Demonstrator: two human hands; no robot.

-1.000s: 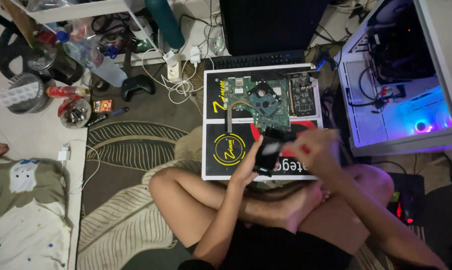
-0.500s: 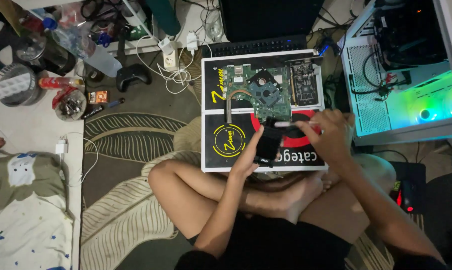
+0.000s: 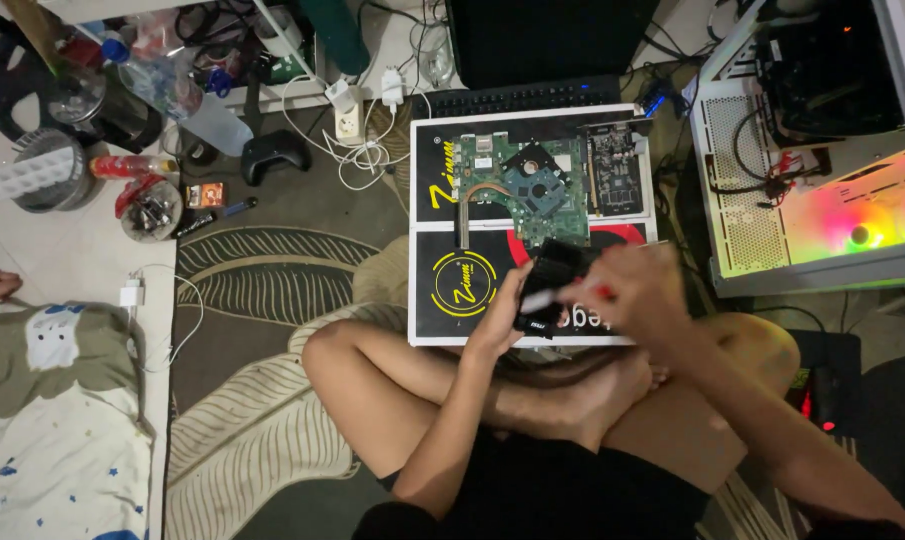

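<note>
I sit cross-legged on a rug. My left hand (image 3: pixel 499 315) grips a small black boxy computer part (image 3: pixel 550 283) from its left side, above a black board with yellow and red marks (image 3: pixel 442 290). My right hand (image 3: pixel 640 292) holds a thin tool with a red handle and white tip (image 3: pixel 564 296) against the part's face; the hand is blurred. Just beyond lie a green laptop motherboard (image 3: pixel 520 190) with a copper heat pipe and a dark expansion card (image 3: pixel 613 170), both on the board.
An open white computer case (image 3: pixel 802 150) with glowing lights stands at the right. A black keyboard (image 3: pixel 532 96) lies past the board. A game controller (image 3: pixel 272 155), power strip (image 3: pixel 350 122), bottles and small containers clutter the left. A blanket (image 3: pixel 52 420) covers the floor at bottom left.
The view has shifted a little. My right hand has moved leftward across the black part with the tool, while my left hand keeps its grip on the part.
</note>
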